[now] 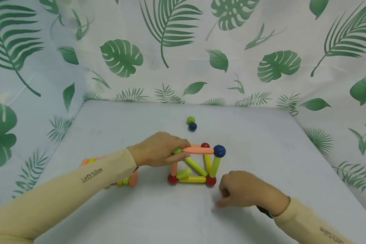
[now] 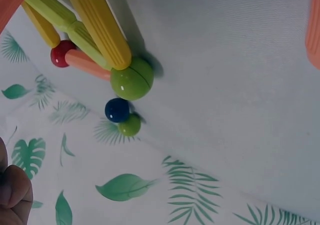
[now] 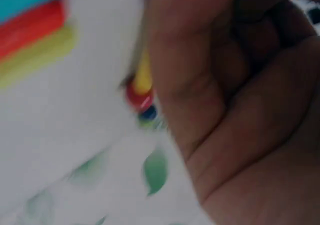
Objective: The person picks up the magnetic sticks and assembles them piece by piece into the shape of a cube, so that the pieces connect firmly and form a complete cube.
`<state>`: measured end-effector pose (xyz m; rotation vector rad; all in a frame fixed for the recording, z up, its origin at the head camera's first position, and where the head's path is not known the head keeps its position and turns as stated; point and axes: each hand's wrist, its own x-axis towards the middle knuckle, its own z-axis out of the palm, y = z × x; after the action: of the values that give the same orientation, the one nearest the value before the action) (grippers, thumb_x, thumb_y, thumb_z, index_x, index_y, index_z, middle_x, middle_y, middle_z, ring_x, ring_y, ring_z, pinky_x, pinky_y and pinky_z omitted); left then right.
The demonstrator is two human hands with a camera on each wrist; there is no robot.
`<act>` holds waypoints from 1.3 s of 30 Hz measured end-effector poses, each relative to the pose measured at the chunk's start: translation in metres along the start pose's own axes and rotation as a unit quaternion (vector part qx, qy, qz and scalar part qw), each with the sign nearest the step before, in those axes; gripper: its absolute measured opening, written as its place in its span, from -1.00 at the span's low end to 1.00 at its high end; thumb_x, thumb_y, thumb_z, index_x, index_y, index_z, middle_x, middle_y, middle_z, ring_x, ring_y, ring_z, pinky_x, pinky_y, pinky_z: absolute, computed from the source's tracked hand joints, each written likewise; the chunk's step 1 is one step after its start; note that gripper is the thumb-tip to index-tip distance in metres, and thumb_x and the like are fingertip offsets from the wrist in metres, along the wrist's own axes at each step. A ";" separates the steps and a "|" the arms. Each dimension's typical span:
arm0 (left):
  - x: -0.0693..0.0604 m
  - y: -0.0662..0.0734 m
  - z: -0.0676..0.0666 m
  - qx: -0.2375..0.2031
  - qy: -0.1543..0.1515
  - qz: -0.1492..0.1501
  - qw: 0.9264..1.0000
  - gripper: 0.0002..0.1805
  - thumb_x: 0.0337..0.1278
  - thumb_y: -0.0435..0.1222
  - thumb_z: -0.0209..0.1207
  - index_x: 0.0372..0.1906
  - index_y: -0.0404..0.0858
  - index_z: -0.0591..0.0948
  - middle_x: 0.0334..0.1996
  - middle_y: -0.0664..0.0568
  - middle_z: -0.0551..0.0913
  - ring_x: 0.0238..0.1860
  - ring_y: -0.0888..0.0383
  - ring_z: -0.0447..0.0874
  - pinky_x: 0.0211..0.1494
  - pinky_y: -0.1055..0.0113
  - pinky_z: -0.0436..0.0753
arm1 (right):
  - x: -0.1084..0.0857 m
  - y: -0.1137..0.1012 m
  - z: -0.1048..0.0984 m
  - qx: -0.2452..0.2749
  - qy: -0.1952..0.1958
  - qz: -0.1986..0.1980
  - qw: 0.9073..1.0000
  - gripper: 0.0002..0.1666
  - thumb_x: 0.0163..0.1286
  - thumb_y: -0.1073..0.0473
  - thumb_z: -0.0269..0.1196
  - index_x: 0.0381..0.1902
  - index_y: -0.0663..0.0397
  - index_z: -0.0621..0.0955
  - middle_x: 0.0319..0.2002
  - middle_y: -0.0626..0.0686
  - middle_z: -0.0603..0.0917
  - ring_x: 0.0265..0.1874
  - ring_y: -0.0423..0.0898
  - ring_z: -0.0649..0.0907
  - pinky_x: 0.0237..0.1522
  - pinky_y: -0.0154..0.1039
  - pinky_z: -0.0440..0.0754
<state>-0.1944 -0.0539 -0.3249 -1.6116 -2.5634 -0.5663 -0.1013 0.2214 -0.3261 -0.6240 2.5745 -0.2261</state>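
head view: on the counter (image 1: 158, 217) stands a stick-and-ball frame (image 1: 192, 179), seemingly part-built; the left hand (image 1: 158, 149) pinches its green corner ball (image 1: 177, 150), the right hand (image 1: 244, 188), relaxed, holds nothing visible; spare sticks (image 1: 133, 178) and two balls (image 1: 192, 126) lie unjoined.

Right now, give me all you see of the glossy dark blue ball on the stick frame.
The dark blue ball is round, glossy, apparently plastic, with a line across it. It sits raised at the upper right corner of the stick frame in the head view. A salmon plastic stick meets its left side; a light green plastic stick runs down from it to a red ball. Neither the left hand nor the right hand touches it.
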 end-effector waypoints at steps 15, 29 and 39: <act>0.000 -0.004 -0.002 0.007 -0.016 -0.007 1.000 -0.68 0.51 -0.07 0.02 0.12 -0.13 0.60 -0.29 0.22 0.65 -0.38 0.27 0.52 -0.15 0.29 0.56 | 0.067 -0.109 0.046 -0.179 0.083 -0.315 0.928 -0.28 0.47 -0.08 0.28 0.50 -0.11 0.36 0.49 -0.03 0.33 0.38 -0.12 0.43 0.29 -0.18 0.45; 0.001 -0.007 -0.004 0.004 -0.014 0.007 1.000 -0.66 0.53 -0.07 -0.02 0.13 -0.13 0.60 -0.34 0.24 0.60 -0.42 0.29 0.49 -0.20 0.33 0.52 | 0.099 -0.132 0.049 -0.237 0.167 -0.378 0.879 -0.49 0.50 0.11 0.20 0.38 -0.11 0.49 0.33 -0.08 0.51 0.36 -0.15 0.44 0.31 -0.26 0.40; 0.001 -0.008 -0.004 -0.002 -0.002 0.015 1.000 -0.69 0.52 -0.09 -0.01 0.09 -0.13 0.61 -0.36 0.24 0.59 -0.45 0.29 0.47 -0.25 0.34 0.50 | 0.094 -0.130 0.048 -0.349 0.207 -0.394 0.825 -0.77 0.48 0.08 0.28 0.05 -0.25 0.70 0.09 -0.10 0.61 -0.13 -0.23 0.64 -0.14 -0.40 0.54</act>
<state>-0.2022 -0.0576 -0.3232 -1.6494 -2.5383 -0.5670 -0.1011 0.0600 -0.3724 -2.1117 2.5828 0.4031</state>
